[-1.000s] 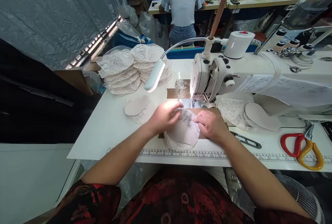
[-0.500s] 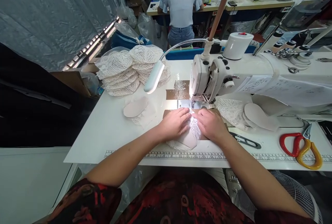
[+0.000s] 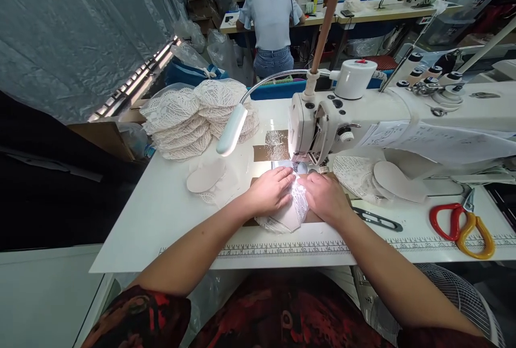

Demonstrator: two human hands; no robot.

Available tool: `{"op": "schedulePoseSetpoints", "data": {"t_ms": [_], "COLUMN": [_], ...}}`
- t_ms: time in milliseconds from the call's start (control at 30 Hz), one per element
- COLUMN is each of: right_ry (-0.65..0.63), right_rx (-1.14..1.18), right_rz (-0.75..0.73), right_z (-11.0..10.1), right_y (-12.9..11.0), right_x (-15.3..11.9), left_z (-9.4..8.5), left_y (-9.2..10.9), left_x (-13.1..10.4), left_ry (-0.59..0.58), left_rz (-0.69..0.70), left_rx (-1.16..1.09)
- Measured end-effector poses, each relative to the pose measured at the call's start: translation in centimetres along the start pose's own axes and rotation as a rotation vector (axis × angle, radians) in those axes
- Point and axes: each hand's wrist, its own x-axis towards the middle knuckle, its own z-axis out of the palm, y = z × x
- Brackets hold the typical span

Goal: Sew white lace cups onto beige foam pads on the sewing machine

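A white lace piece [image 3: 299,205] with a smooth pale panel lies under the presser foot of the sewing machine [image 3: 318,122]. My left hand [image 3: 271,189] rests flat on its left side, fingers stretched toward the needle area. On the other side, my right hand [image 3: 324,194] has its fingers curled, with thumb and fingertips gripping the lace edge close to the foot. Both hands are touching the piece, and part of it is hidden beneath them. A lamp [image 3: 233,130] on a bendable neck lights this spot.
Stacked lace cups [image 3: 177,119] stand at the back left. Pale oval pads lie left [image 3: 205,177] and right [image 3: 397,180] of the machine. A black thin tool [image 3: 377,220] and red-and-yellow scissors [image 3: 461,227] lie right. A printed ruler [image 3: 282,251] runs along the front edge. A person [image 3: 268,20] sits ahead.
The camera view has shifted slightly, moving the whole scene a little left and down. Both hands stay on the lace piece by the presser foot, with hardly any change in their hold.
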Motion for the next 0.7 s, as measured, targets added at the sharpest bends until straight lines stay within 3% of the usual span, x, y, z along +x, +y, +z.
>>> {"op": "schedulePoseSetpoints", "data": {"t_ms": [300,500,700], "right_ry": [0.076,0.128,0.133], "right_rx": [0.202,0.254,0.237], "right_rz": [-0.005,0.038,-0.001], "right_z": [-0.2,-0.2,-0.2], "right_y": [0.3,0.3,0.2], "right_x": [-0.1,-0.3,-0.2], "left_z": [-1.2,-1.7,0.2], "left_y": [-2.6,-0.4,0.2], "left_x": [-0.3,-1.0,-0.2], "left_ry": [-0.038,0.098,0.101], "left_rz": [0.160,0.084,-0.091], "left_rx": [-0.112,-0.239,-0.062]}}
